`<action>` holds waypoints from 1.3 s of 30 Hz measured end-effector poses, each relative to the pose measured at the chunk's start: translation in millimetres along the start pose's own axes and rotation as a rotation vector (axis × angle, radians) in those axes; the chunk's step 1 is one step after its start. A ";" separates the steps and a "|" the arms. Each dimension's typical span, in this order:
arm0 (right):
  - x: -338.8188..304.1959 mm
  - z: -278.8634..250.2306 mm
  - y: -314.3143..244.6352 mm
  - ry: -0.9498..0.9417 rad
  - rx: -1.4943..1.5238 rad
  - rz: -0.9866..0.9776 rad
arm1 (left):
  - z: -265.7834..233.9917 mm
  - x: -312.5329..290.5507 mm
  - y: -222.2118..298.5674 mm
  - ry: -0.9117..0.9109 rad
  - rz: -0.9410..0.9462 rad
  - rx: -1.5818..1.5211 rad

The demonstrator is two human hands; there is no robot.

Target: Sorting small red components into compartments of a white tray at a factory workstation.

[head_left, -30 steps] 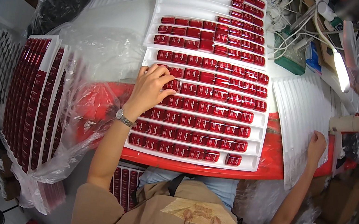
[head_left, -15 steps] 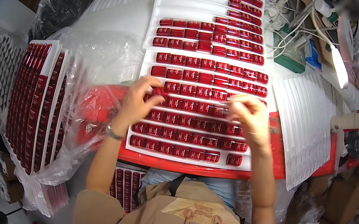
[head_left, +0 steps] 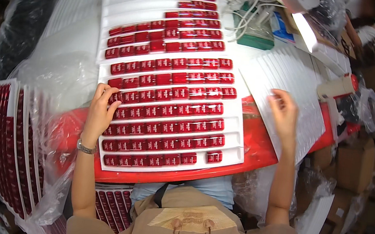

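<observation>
Rows of small glossy red packs with pale print (head_left: pixel 161 94) lie in two white ridged trays (head_left: pixel 237 139) on the table. My left hand (head_left: pixel 99 112) is at the left edge of the nearer tray. Its thumb and fingers close around a red pack (head_left: pixel 114 97) at the left end of a row, partly covering it. Away to the right, my right hand (head_left: pixel 284 113) hovers over white ridged sheets (head_left: pixel 272 76). Its fingers are curved and slightly apart, and I see nothing between them. One red pack (head_left: pixel 214 156) sits apart from its neighbours in the nearest row.
A red-covered table edge (head_left: pixel 163 178) runs in front of me. Plastic-wrapped stacks of filled trays (head_left: pixel 15 148) stand at left. A lit lamp (head_left: pixel 305 31), white cables and a pale cup with a red lid (head_left: pixel 337 87) are at right, beyond them cardboard boxes (head_left: pixel 361 164).
The view has turned, so the trays appear tilted and further left. My left hand's red pack has come down into the row's left end. My right hand has left the trays, moving right.
</observation>
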State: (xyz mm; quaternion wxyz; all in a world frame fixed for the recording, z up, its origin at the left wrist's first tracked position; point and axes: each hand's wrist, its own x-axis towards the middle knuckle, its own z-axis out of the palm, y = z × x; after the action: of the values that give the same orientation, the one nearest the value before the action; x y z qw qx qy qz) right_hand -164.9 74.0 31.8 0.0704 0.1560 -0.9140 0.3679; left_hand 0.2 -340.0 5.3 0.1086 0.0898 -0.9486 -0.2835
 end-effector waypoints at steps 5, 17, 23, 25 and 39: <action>-13.0 -71.8 120.6 0.079 -1.022 0.223 | 2.7 6.6 9.4 0.095 -0.068 0.039; -4.0 -90.5 152.4 0.039 -0.646 0.059 | 129.5 41.8 160.9 -0.098 0.425 0.015; -6.3 -52.7 61.3 0.229 0.462 0.163 | 112.6 32.5 174.8 -0.133 0.207 -0.616; -16.3 -7.2 -13.7 0.161 0.721 0.068 | 115.4 26.8 183.9 -0.088 0.233 -0.718; 19.4 -81.3 132.0 -0.109 -1.012 0.297 | 150.8 40.9 178.8 0.009 0.446 0.027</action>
State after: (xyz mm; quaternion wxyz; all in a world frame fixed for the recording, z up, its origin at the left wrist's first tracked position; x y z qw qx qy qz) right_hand -226.5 215.7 9.1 0.0366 -0.0097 -0.9919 -0.1216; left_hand -97.2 -124.1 -11.6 0.1717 -0.1194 -0.9481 -0.2394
